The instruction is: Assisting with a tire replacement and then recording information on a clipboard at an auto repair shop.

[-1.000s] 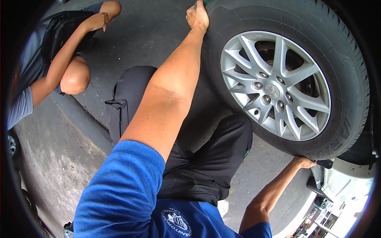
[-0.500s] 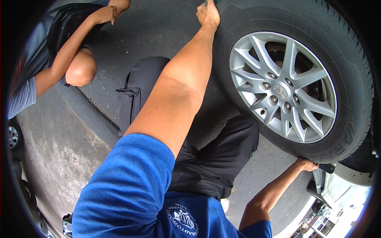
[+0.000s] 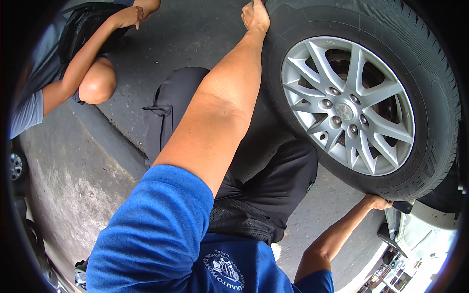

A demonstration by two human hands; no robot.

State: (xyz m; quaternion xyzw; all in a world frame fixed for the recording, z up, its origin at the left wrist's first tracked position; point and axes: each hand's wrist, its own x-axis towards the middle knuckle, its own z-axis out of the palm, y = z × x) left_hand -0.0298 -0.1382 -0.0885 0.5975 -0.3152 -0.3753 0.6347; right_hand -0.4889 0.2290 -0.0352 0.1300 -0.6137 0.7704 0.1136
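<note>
A large car wheel (image 3: 293, 53), a black tyre round a silver spoked rim (image 3: 361, 97), fills the upper right. Several lug nuts ring its centre cap (image 3: 345, 112). At the top edge, my left hand (image 3: 255, 17) is closed beside the far left side of the tyre. A sliver of something dark green shows at its fingers, but the picture's edge cuts it off. Down at the tyre's near edge, my right hand (image 3: 377, 201) grips the tread, its fingers partly hidden by the rubber.
Another person's hand (image 3: 128, 17) and bare knee (image 3: 97, 81) are at the upper left, where that person crouches. My dark-trousered legs (image 3: 283, 171) bend close to the tyre. White bodywork (image 3: 430, 229) lies at the lower right. A ridge (image 3: 115, 129) crosses the grey ground.
The view has shifted very slightly. Both my hands keep their places at the wheel, and the other person's arm sits a little lower to the left.
</note>
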